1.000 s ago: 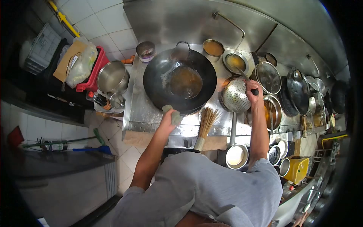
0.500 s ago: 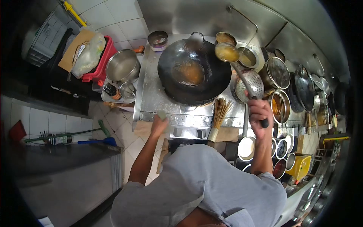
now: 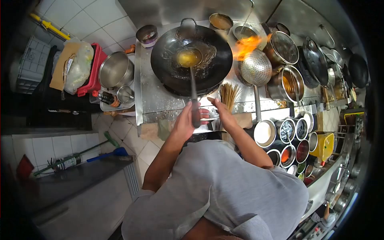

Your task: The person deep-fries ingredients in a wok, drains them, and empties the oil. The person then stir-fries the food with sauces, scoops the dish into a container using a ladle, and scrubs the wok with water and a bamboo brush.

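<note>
The dark ladle handle rests in my left hand (image 3: 186, 122), lying between the thumb and loosely curved fingers. At its far end the ladle (image 3: 189, 58) sits inside the black wok (image 3: 168, 68), its bowl holding yellow liquid. My right hand (image 3: 222, 114) is just right of the handle, not touching it, fingers apart and nothing in them. A bristle brush (image 3: 229, 96) stands behind my right hand. The green cloth (image 3: 163, 130) lies on the counter's front edge, left of my left hand. To the right is a perforated strainer (image 3: 256, 68).
Flames (image 3: 246, 47) rise behind the strainer. Metal pots (image 3: 286, 86) and sieves stand to the right, with several sauce containers (image 3: 265, 133) below. At left are a steel pot (image 3: 116, 70), a sauce bottle (image 3: 108, 99) and a red crate (image 3: 96, 70). Another person (image 3: 329, 216) shows far right.
The ladle has moved left and down into the wok. My right hand has let go of it; my left hand has left the cloth and now has the handle. Flames have appeared by the strainer.
</note>
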The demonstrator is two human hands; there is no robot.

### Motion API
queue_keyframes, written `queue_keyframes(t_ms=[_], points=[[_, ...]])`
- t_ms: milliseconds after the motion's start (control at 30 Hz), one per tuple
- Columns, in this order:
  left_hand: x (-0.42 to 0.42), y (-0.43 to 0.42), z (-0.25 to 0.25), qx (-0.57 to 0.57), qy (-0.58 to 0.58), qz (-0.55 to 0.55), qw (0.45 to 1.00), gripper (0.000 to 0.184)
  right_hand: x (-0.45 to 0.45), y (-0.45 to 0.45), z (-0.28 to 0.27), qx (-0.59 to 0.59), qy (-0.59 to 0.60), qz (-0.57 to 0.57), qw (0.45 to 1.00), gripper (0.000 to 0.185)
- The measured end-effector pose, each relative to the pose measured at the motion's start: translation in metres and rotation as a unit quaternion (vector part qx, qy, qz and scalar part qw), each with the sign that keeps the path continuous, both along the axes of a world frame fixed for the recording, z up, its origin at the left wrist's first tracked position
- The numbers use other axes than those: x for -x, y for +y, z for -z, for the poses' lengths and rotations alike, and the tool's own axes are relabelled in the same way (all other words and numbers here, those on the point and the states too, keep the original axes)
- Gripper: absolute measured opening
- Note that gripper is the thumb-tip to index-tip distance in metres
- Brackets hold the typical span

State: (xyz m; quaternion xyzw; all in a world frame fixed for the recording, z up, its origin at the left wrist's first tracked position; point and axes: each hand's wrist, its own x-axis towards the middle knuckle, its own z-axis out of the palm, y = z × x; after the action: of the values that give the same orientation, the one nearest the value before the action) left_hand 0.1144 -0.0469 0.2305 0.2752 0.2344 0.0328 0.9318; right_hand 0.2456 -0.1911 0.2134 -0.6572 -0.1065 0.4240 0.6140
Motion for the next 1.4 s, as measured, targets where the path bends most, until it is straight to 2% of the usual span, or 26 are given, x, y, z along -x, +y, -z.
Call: queue_keyframes(t_ms=[33, 67, 100, 133, 200, 300, 400, 467, 500, 567, 633, 700, 767, 800, 833, 867, 900, 1000, 1033, 1067, 1100, 1167, 1233, 1300, 1333, 1400], points=[[-0.007, 0.002, -0.005, 0.053, 0.007, 0.016, 0.998, 0.053, -0.001, -0.011, 0.019, -0.001, -0.002, 0.0, 1.0, 0.065], [-0.011, 0.006, 0.011, 0.081, 0.069, 0.002, 0.994, 0.049, -0.001, -0.024, 0.051, 0.191, -0.213, -0.044, 0.957, 0.072], [-0.008, 0.009, 0.018, 0.08, 0.067, 0.002, 0.995, 0.049, 0.0, -0.035, 0.076, 0.368, -0.407, -0.083, 0.832, 0.08], [-0.005, 0.014, 0.024, 0.11, 0.039, 0.016, 0.993, 0.046, 0.0, -0.04, 0.088, 0.366, -0.411, -0.081, 0.831, 0.08], [-0.006, 0.014, 0.008, 0.154, 0.04, -0.01, 0.987, 0.034, 0.002, -0.05, 0.103, 0.424, -0.216, -0.077, 0.876, 0.087], [0.001, 0.026, 0.01, 0.18, 0.021, -0.022, 0.983, 0.026, -0.004, -0.081, 0.131, 0.39, -0.172, -0.082, 0.901, 0.085], [0.0, 0.038, 0.007, 0.201, 0.001, -0.028, 0.979, 0.02, -0.02, -0.106, 0.164, 0.174, -0.264, 0.035, 0.948, 0.093], [0.009, 0.031, 0.009, 0.226, -0.015, -0.017, 0.974, 0.019, -0.004, -0.113, 0.163, 0.288, -0.422, -0.055, 0.858, 0.095], [0.005, 0.03, 0.004, 0.225, -0.015, -0.021, 0.974, 0.018, 0.002, -0.095, 0.15, 0.29, -0.423, -0.056, 0.856, 0.095], [-0.001, 0.03, 0.005, 0.231, -0.017, -0.032, 0.972, 0.017, 0.007, -0.051, 0.127, 0.431, -0.302, -0.061, 0.848, 0.099], [0.001, 0.032, 0.01, 0.243, -0.015, -0.03, 0.969, 0.017, 0.011, -0.057, 0.158, 0.429, -0.32, -0.086, 0.841, 0.099], [0.003, 0.038, 0.009, 0.239, -0.023, -0.034, 0.97, 0.015, 0.005, -0.041, 0.149, 0.413, -0.347, -0.096, 0.836, 0.099], [0.006, 0.041, 0.007, 0.265, -0.034, -0.027, 0.963, 0.013, 0.007, -0.047, 0.13, 0.392, -0.22, -0.083, 0.89, 0.099], [0.007, 0.043, 0.002, 0.266, -0.025, -0.03, 0.963, 0.013, 0.007, -0.065, 0.168, 0.326, -0.319, -0.012, 0.89, 0.093], [0.009, 0.044, 0.003, 0.265, -0.028, -0.04, 0.963, 0.013, 0.007, -0.084, 0.166, 0.274, -0.312, 0.016, 0.91, 0.087], [0.01, 0.045, 0.005, 0.261, -0.022, -0.038, 0.964, 0.013, 0.005, -0.092, 0.159, 0.221, -0.302, 0.044, 0.926, 0.082], [0.01, 0.046, 0.005, 0.256, -0.016, -0.036, 0.966, 0.013, 0.012, -0.083, 0.092, 0.21, -0.278, 0.066, 0.935, 0.081], [0.01, 0.045, 0.002, 0.262, -0.027, -0.044, 0.964, 0.013, -0.004, -0.069, 0.013, 0.042, -0.274, 0.113, 0.954, 0.083], [0.01, 0.044, 0.002, 0.266, -0.045, -0.04, 0.962, 0.013, -0.02, -0.05, -0.013, 0.026, -0.321, 0.08, 0.943, 0.083], [0.009, 0.044, 0.001, 0.276, -0.053, -0.039, 0.959, 0.013, -0.038, -0.023, -0.052, 0.135, -0.382, 0.028, 0.914, 0.078], [0.009, 0.044, 0.001, 0.276, -0.052, -0.036, 0.959, 0.013, -0.065, -0.001, -0.053, 0.127, -0.34, -0.002, 0.932, 0.07], [0.005, 0.043, 0.002, 0.299, -0.064, -0.036, 0.951, 0.012, -0.111, 0.055, -0.043, 0.267, -0.549, -0.118, 0.784, 0.066], [0.001, 0.043, 0.002, 0.317, -0.063, -0.034, 0.946, 0.009, -0.137, 0.116, -0.023, 0.337, -0.571, -0.236, 0.711, 0.067], [0.002, 0.043, 0.001, 0.33, -0.063, -0.035, 0.941, 0.008, -0.182, 0.136, 0.029, 0.285, -0.523, -0.298, 0.746, 0.065], [0.006, 0.043, -0.001, 0.265, -0.047, -0.06, 0.961, 0.01, -0.195, 0.145, 0.041, 0.228, -0.471, -0.358, 0.773, 0.062], [0.011, 0.041, -0.02, 0.196, -0.014, -0.098, 0.976, 0.012, -0.208, 0.154, -0.027, 0.349, -0.511, -0.43, 0.658, 0.039]])
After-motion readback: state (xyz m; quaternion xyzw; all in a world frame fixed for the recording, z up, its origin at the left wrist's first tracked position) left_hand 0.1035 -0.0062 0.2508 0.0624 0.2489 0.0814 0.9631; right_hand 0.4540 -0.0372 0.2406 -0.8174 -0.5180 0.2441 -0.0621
